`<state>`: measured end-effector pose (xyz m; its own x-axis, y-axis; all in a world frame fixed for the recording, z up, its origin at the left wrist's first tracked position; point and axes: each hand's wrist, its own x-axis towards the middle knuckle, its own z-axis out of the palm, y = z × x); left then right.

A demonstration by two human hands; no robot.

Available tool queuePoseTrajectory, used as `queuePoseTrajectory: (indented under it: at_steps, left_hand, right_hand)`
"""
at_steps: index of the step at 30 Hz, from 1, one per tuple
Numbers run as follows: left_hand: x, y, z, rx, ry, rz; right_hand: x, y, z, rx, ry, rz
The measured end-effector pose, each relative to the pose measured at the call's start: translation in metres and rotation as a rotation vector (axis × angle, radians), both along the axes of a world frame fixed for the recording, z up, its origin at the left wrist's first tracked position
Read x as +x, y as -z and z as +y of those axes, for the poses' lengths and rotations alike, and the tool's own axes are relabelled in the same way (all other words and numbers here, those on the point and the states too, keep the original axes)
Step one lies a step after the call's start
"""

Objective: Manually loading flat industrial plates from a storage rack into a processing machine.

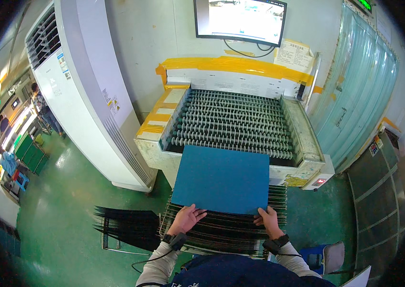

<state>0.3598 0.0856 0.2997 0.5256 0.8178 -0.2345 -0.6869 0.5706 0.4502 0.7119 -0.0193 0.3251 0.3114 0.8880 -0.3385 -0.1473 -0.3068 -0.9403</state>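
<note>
A flat blue panel (221, 179) spans the space between my two hands, its far edge overlapping the near end of a roller conveyor (233, 119). My left hand (189, 219) grips its near left corner, the thumb along the edge. At the near right corner, my right hand (269, 222) pinches the panel between thumb and fingers. Below the panel stands a wire rack (279, 205) with dark panels (226, 229) slotted in it. Each wrist wears a dark strapped device, and a cable runs from the left one.
Left of the conveyor rises a tall white air conditioner (87, 105). More dark panels (128, 227) sit in a rack at the left. A monitor (240, 21) hangs on the wall, and a strip curtain (355, 86) covers the right doorway. People (44, 110) are at the far left.
</note>
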Motion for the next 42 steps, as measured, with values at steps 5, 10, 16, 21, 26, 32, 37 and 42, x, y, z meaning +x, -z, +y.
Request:
queuePoseTrajectory:
  at_steps: [5, 10, 16, 21, 26, 32, 37, 42]
  left_hand:
    - [0.001, -0.004, -0.001, -0.007, -0.008, -0.01]
    - [0.001, -0.004, -0.001, -0.015, -0.012, -0.009]
    - [0.0, 0.0, 0.0, -0.012, 0.0, -0.034]
    - [0.002, -0.007, -0.002, -0.01, -0.018, -0.007]
    - [0.002, -0.006, -0.001, -0.012, -0.016, 0.008]
    - [0.001, -0.001, 0.0, -0.046, -0.026, -0.012]
    - [0.002, -0.007, -0.002, -0.028, -0.02, 0.003]
    - [0.001, -0.006, -0.001, -0.016, -0.011, 0.004]
  right_hand:
    - [0.001, 0.0, 0.0, 0.009, -0.012, -0.007]
    - [0.0, 0.0, 0.0, 0.005, -0.008, -0.006]
    - [0.003, 0.005, 0.001, 0.012, -0.004, 0.008]
    - [0.003, 0.006, 0.001, -0.006, -0.001, 0.007]
    - [0.002, 0.003, 0.002, -0.003, -0.003, -0.005]
    - [0.003, 0.005, 0.001, 0.022, -0.013, 0.004]
    - [0.002, 0.004, 0.0, 0.014, -0.001, 0.016]
    - [0.002, 0.006, 0.0, 0.01, 0.012, 0.023]
